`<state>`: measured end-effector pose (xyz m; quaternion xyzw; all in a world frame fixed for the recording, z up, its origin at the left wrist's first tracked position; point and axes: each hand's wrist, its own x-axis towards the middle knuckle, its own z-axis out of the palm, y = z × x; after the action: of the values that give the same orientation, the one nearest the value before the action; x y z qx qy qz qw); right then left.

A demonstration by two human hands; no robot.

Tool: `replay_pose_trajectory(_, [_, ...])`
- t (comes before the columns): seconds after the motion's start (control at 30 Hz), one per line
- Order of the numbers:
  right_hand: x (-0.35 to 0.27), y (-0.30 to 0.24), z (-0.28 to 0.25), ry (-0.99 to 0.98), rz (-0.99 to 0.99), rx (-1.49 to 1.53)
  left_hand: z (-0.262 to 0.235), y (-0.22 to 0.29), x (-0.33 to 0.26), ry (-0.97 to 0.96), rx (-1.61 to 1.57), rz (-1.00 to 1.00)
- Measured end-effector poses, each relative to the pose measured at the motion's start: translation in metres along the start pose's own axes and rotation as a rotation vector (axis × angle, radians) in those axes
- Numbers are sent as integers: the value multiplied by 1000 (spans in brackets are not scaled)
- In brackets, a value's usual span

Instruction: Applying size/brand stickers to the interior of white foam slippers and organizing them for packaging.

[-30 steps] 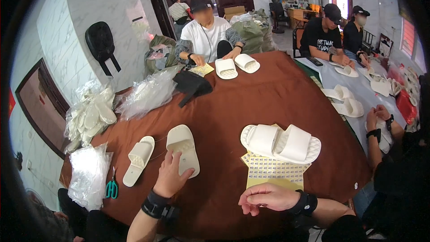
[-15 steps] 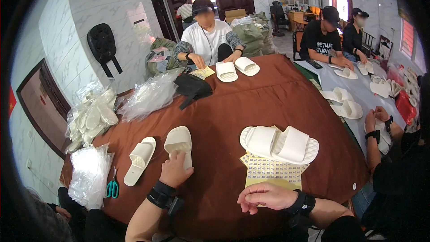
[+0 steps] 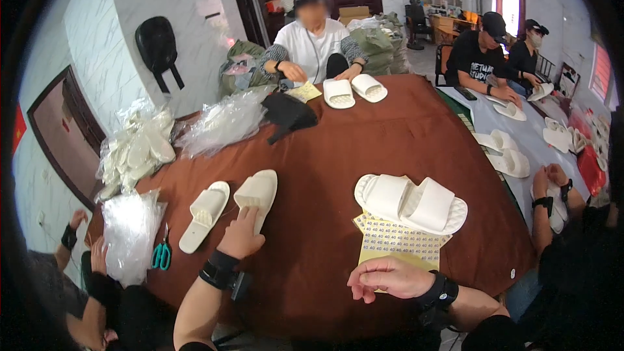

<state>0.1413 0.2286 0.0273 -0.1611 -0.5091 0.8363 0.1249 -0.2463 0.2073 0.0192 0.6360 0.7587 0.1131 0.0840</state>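
Note:
My left hand (image 3: 239,239) grips the near end of a cream slipper (image 3: 259,190) lying on the brown tablecloth (image 3: 325,156). Its mate (image 3: 205,213) lies just left of it, untouched. My right hand (image 3: 385,278) rests with curled fingers on the near edge of a yellow sheet of small stickers (image 3: 398,242). Beyond that sheet lies a second pair of cream slippers (image 3: 411,200), side by side, partly over the sheet's far edge. Both wrists wear black bands.
Green-handled scissors (image 3: 161,255) and clear plastic bags (image 3: 130,231) lie at the left, bagged slippers (image 3: 136,149) behind them. A person across the table (image 3: 312,42) handles another pair (image 3: 354,90). More people sit at the right and lower left.
My left hand has slid slightly up the table with the slipper, which now points more to the upper right. My right hand has stayed on the sticker sheet.

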Motion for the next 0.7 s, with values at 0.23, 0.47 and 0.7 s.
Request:
replay_pose_trajectory(0.23, [-2,-2,1,39,38,30,-4,-9,-7,56,8,50])
replay_pose_trajectory(0.47, [-2,-2,2,64,41,40,-1,-6,-12,38,115,-28])
replay_pose_trajectory(0.7, [-3,-5,4,87,50,41,-5,-21,-20,96,113,-7])
